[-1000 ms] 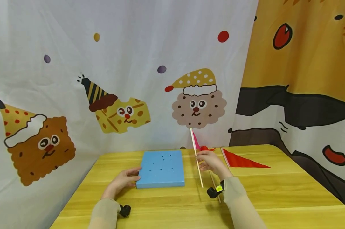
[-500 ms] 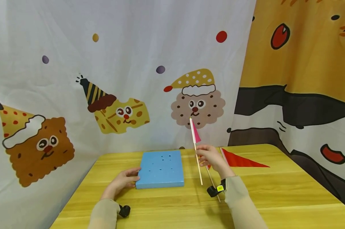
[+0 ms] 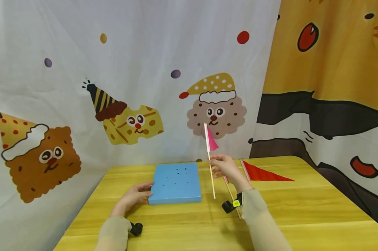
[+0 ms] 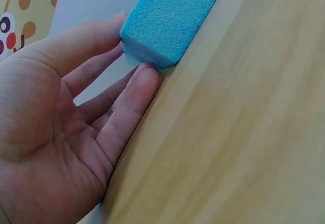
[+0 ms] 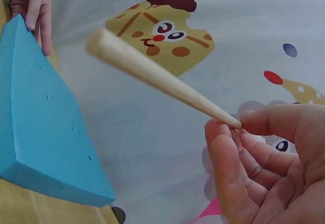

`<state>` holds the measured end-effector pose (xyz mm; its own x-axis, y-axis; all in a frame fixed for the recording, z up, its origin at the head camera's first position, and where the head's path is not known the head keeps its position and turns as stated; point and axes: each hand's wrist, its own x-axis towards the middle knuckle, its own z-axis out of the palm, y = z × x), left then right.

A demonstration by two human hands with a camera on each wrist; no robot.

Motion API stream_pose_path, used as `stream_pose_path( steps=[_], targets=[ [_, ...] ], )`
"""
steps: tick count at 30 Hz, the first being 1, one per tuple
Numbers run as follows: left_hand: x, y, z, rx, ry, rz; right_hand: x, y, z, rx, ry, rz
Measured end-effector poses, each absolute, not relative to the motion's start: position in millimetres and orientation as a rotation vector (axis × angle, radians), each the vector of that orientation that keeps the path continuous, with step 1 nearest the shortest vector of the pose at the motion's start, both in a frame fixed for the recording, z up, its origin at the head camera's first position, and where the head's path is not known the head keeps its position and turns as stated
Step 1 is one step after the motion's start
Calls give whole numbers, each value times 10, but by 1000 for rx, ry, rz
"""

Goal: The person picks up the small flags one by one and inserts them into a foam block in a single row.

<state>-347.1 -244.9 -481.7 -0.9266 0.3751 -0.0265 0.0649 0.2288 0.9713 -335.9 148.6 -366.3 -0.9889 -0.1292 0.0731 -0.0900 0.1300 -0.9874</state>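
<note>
1. Wood-grained table (image 3: pixel 182 230) lies nearest; a loose stick (image 3: pixel 230 191) on it is partly hidden by the right arm, so the sleeve should stay off it.
2. Left hand (image 3: pixel 133 197), fingers fairly straight, touches the left edge of the blue block (image 3: pixel 176 193) dotted with small holes; light, even pressure should steady it.
3. Right hand (image 3: pixel 226 169) pinches the pink flag (image 3: pixel 211 141) by its stick, lower end free, right of the block; best kept near-upright, without squeezing.
4. Red flag (image 3: pixel 264 173) lies beyond.
5. Cartoon backdrop (image 3: pixel 145 42) behind.
</note>
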Motion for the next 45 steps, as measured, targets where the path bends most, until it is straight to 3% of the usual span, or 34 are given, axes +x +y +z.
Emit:
stream_pose_path(
  steps=[17,31,45],
  targets=[
    [-3486,-2447,-4810,397,2255,1772,-3689,1047,-3658,-403,2555,-2011],
    [-3454,-2447,-4850,429,2269,1776,-3852,567,-3757,-748,2616,-1914],
    [-3456,-2429,-4848,417,2279,1773,-4011,177,-3841,-618,2424,-2119]
  ],
)
